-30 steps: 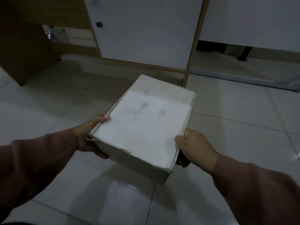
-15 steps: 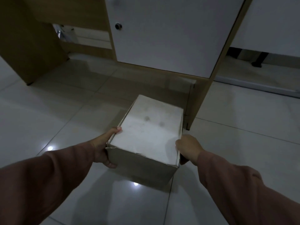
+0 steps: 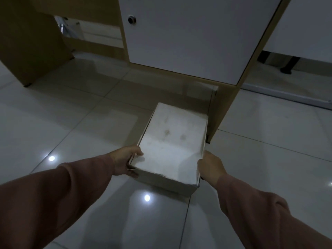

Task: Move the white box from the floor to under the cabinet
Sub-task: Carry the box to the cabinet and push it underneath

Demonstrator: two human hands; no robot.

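A white cardboard box point(image 3: 172, 141) with a closed, slightly stained lid lies low on the tiled floor, its far end near the gap under the cabinet point(image 3: 188, 42). My left hand point(image 3: 125, 161) grips the box's near left corner, thumb on the lid. My right hand point(image 3: 210, 166) holds its near right edge. The cabinet has a white door with a round lock and wooden side panels; its right panel point(image 3: 224, 108) stands just right of the box.
A wooden desk panel point(image 3: 30, 44) stands at the left. Glossy floor tiles point(image 3: 71, 123) reflect ceiling lights. To the right, a white wall panel, a dark leg point(image 3: 289, 67) and a low rail on the floor.
The box has gone down and forward, from held in the air to low at the floor by the cabinet's underside. Both hands keep their grip and the view has moved closer.
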